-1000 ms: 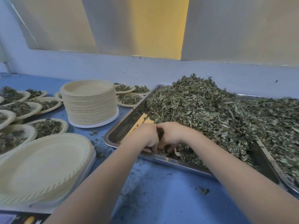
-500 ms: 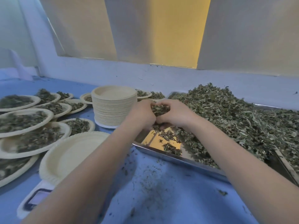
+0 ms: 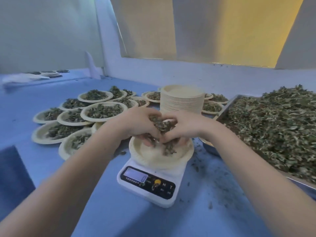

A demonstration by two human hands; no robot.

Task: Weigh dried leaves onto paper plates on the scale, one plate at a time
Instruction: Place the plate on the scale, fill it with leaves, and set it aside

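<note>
From the head camera, the left hand (image 3: 136,124) and right hand (image 3: 183,126) are pressed together with fingers curled around a shared clump of dried leaves (image 3: 159,124), cupped directly above a paper plate (image 3: 150,157) that sits on a white digital scale (image 3: 150,183). A few leaves already lie on the far part of that plate, under the fingertips; the rest of its surface is bare. The scale's display is lit but unreadable. To the right, a metal tray (image 3: 226,105) is heaped with loose dried leaves (image 3: 273,124). Behind the hands stands a tall stack of empty plates (image 3: 182,101). To the left and around that stack, many filled plates (image 3: 102,111) each hold a portion of leaves, some overlapping at the rims, all on the blue table (image 3: 213,194), which is scattered with leaf crumbs.
</note>
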